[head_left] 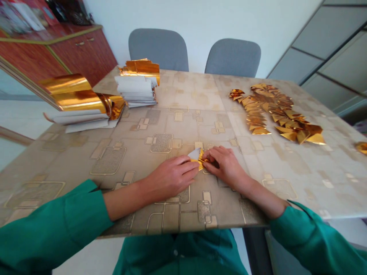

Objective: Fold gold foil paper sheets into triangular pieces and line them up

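A small piece of gold foil paper [201, 165], partly folded, with its pale back showing at one corner, lies between my hands near the front of the table. My left hand [179, 173] pinches its left side, fingers closed together. On the other side, my right hand [225, 164] grips the gold edge between thumb and fingers. Folded gold paper pieces [282, 107] form a curving cluster at the back right. To the back left sits a stack of gold sheets [137, 89], pale edges showing. A larger pile of curled gold sheets [74, 95] is left of it.
The table [137, 156] has a patterned cover. Two grey chairs [159, 47] stand at its far side. A reddish wooden cabinet [77, 53] is at the back left. One more gold piece [361, 147] lies at the right edge.
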The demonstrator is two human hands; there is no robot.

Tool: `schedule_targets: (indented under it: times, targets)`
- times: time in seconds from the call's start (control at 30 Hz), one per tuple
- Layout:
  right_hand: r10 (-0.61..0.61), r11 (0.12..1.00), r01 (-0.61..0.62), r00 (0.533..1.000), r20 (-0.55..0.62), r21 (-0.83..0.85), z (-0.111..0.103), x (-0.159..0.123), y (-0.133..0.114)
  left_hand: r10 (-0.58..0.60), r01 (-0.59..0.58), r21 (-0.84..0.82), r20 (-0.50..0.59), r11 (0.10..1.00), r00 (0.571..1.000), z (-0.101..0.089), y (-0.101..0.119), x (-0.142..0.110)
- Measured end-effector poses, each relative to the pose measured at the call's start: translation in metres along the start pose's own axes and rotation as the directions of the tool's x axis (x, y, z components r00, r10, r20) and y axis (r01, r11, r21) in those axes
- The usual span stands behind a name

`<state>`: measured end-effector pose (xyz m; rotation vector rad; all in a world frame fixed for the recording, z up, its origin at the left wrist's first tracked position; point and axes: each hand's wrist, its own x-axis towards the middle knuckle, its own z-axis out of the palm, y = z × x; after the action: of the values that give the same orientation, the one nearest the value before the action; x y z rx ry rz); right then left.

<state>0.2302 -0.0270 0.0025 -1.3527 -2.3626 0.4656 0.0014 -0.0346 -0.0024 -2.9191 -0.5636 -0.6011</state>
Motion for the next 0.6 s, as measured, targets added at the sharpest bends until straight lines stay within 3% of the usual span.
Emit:
schedule_targets:
  times: [0.27,0.6]
  targets:
    - [0.034,0.99,-0.036,0.999,-0.016,-0.137,0.008,-0.004,-0.004,-0.048,0.053,-0.043,0.099,0.998,0.994,0.0,0.003,-0.002]
    - [-0.03,0.997,0.031,1.0,0.009,-0.066,0.005,-0.004,0.005,-0.038,0.05,-0.132,0.093,0.99,0.995,-0.008,-0.001,-0.014]
